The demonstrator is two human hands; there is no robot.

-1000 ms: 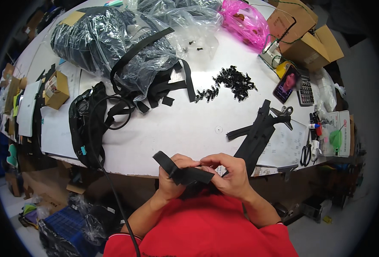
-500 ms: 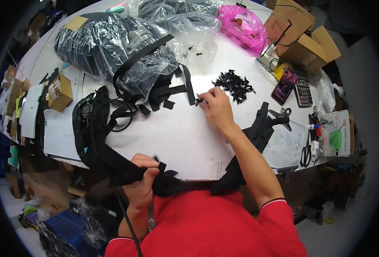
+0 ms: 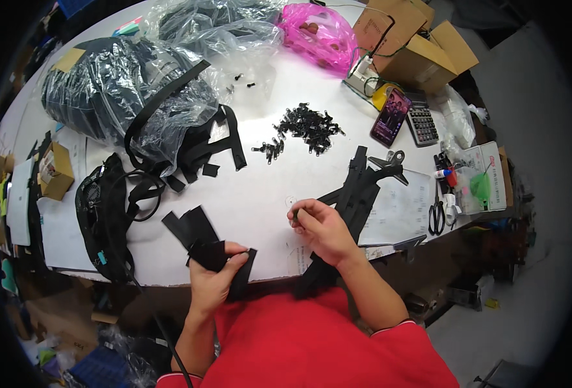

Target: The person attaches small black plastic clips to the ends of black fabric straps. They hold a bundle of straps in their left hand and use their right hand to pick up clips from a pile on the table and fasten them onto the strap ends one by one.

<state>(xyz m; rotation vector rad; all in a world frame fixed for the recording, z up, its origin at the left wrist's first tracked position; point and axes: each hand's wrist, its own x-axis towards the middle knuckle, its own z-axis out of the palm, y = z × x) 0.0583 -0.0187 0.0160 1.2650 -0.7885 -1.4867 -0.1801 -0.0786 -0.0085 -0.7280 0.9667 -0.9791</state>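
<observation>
My left hand (image 3: 213, 278) is closed round a black zipper tape (image 3: 243, 273), pinching its end between thumb and forefinger. More folds of black strip (image 3: 192, 229) stick out beyond that hand over the table. To its right, my right hand (image 3: 323, 229) is raised above the table with thumb and forefinger pinched on a small dark zipper slider (image 3: 296, 216), mostly hidden by the fingertips. Farther off lies a heap of black zipper sliders (image 3: 312, 129), with a few loose ones (image 3: 270, 150) at its left edge. Long black strips (image 3: 354, 200) lie beside my right hand and run to the table edge.
Clear bags of dark goods (image 3: 98, 90) and a black mesh piece (image 3: 98, 220) take up the left. A pink bag (image 3: 318, 39) and cartons (image 3: 422, 61) stand at the back. Rightward are a phone (image 3: 391, 118), calculator (image 3: 422, 123), clamp (image 3: 392, 165) and scissors (image 3: 436, 216).
My right hand has come back from the sliders toward my body, fingers pinched. The left hand has turned, lifting its strips onto the table. The whole view has shifted rightward.
</observation>
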